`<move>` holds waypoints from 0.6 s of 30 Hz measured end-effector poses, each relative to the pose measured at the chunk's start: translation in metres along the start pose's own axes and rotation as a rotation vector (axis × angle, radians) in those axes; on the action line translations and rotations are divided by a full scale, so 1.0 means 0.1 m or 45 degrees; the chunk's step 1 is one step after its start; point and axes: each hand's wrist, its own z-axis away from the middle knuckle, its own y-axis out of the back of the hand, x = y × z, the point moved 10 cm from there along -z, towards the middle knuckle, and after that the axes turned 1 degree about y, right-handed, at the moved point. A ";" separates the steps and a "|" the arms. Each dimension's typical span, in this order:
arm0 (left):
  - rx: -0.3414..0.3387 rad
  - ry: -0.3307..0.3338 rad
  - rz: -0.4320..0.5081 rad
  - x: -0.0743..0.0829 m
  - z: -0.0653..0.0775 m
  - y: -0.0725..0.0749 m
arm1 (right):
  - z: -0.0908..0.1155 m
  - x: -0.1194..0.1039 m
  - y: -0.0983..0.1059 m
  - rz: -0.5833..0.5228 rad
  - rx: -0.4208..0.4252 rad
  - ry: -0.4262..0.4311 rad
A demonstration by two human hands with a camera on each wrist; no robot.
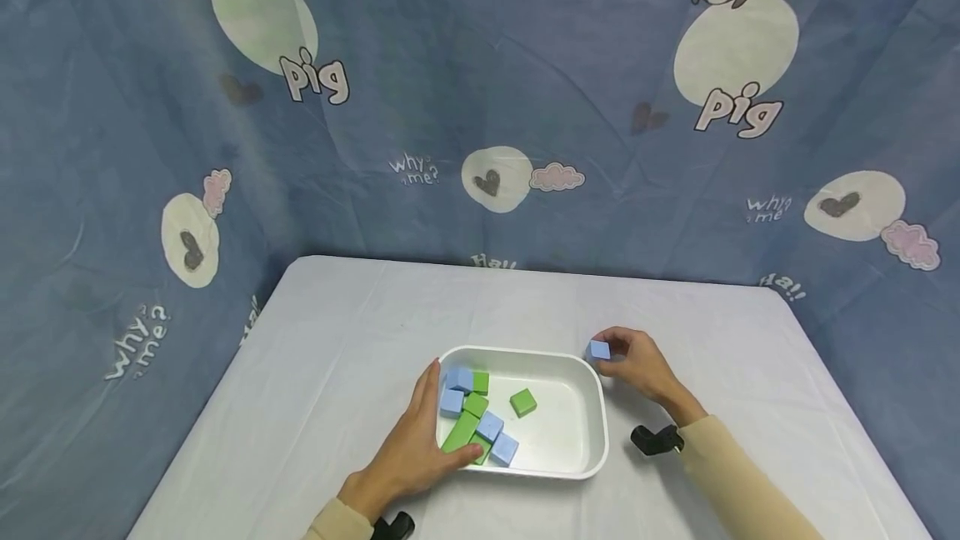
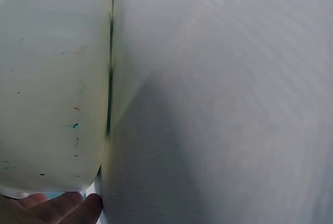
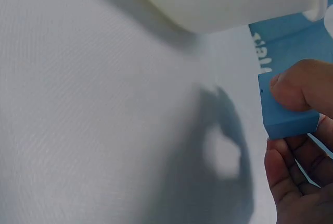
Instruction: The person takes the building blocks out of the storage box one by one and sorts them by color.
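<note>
A white rectangular tray (image 1: 555,473) lies on the table, with blue cubes and green blocks gathered mostly in its left half. My left hand (image 1: 416,444) holds the tray's left end, fingers along the outer side and thumb over the front rim near the blocks. In the left wrist view its fingertips (image 2: 86,211) show at the end of the tray's wall. Just outside the tray's back right corner, my right hand (image 1: 637,365) pinches a blue cube (image 1: 597,350) between thumb and fingers. The right wrist view shows the thumb flat on one face of this cube (image 3: 286,114).
Inside the tray, a single green cube (image 1: 523,402) sits apart from the cluster, which includes a longer green block (image 1: 460,432). White cloth covers the table (image 1: 360,315). A blue printed curtain (image 1: 480,90) hangs behind and along the sides.
</note>
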 end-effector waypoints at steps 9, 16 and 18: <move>0.030 -0.034 0.002 0.02 0.02 -0.01 | -0.01 0.21 -0.09 0.077 0.009 -0.025; 0.049 -0.060 0.001 0.02 0.01 -0.01 | -0.02 0.23 -0.10 0.093 0.052 -0.031; 0.058 -0.062 -0.003 0.01 0.01 0.01 | -0.04 0.22 -0.12 0.091 0.051 -0.017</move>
